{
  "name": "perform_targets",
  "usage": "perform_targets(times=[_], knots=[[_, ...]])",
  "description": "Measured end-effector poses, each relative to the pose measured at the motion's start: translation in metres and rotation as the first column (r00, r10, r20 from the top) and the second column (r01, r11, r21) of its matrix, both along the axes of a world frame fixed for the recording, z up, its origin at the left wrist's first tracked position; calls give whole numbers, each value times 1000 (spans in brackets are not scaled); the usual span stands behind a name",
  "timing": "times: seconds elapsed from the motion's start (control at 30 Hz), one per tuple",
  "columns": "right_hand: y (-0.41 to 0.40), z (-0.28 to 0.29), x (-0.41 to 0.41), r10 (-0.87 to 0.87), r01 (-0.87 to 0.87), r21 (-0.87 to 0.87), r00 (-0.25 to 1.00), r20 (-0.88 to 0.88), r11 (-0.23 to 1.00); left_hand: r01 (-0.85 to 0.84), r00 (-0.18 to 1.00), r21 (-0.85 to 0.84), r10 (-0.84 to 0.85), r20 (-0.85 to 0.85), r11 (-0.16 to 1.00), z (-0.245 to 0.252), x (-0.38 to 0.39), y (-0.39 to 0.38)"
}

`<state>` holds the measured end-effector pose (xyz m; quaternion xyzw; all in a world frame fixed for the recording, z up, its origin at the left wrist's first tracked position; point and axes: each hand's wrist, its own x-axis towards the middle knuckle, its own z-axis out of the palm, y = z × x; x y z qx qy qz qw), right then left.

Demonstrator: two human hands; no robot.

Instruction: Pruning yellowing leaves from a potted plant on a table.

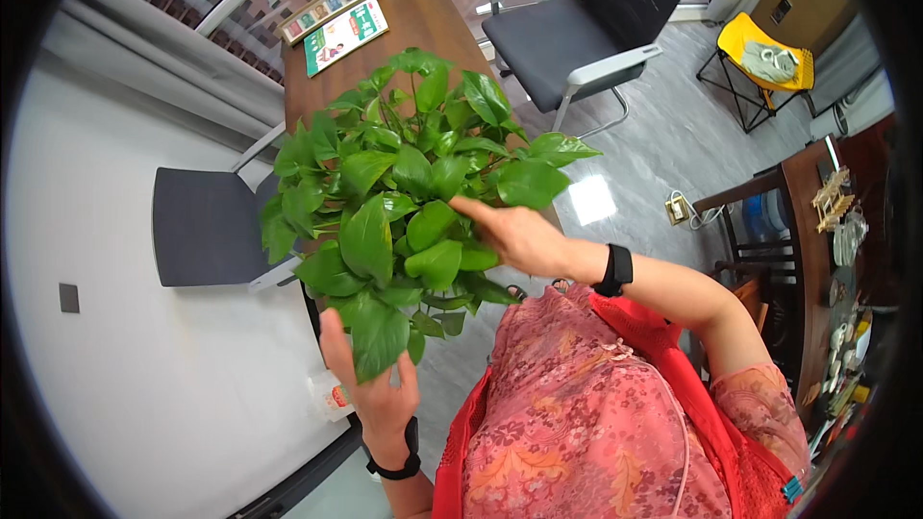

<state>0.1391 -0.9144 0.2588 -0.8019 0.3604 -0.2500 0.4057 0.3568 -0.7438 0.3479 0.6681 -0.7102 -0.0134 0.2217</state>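
A bushy potted plant with broad green heart-shaped leaves, likely a pothos (413, 173), spreads before me over the end of a wooden table (425, 7). Its pot is hidden by foliage. At the near lower side, my left hand (375, 396) has its fingers apart behind and around a large hanging leaf (371, 335). My right hand (526, 239) reaches in from the right, index finger stretched out against the leaves near the middle. Its thumb and the undersides of its other fingers are hard to make out. Both wrists wear black bands.
A booklet (346, 37) and a framed strip of pictures (332, 9) lie at the table's far end. Black office chairs stand left (202, 227) and right (559, 47). Farther right are a yellow folding stool (757, 43), a socket box (676, 209) and a cluttered dark wooden table (793, 194).
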Motion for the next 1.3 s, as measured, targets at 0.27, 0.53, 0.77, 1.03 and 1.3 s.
perform_targets(times=[0.27, 0.53, 0.77, 1.03, 1.3], knots=[[31, -11, 38, 268, -264, -57, 959, 94, 963, 115, 987, -77, -105, 119, 990, 21, -46, -61], [47, 32, 38, 479, -540, -161, 823, -305, 826, -169, 971, 171, 135, 196, 971, -18, -19, -51], [1, 93, 41, 288, -367, -300, 917, -276, 880, -301, 939, 288, 230, 257, 909, -40, -9, -2], [-25, 47, 47, 270, -435, -293, 842, -467, 851, -390, 886, 257, 284, 367, 884, -66, 19, 27], [23, 15, 58, 440, -570, -207, 777, -449, 795, -323, 913, 238, 236, 332, 916, -63, 62, 21]])
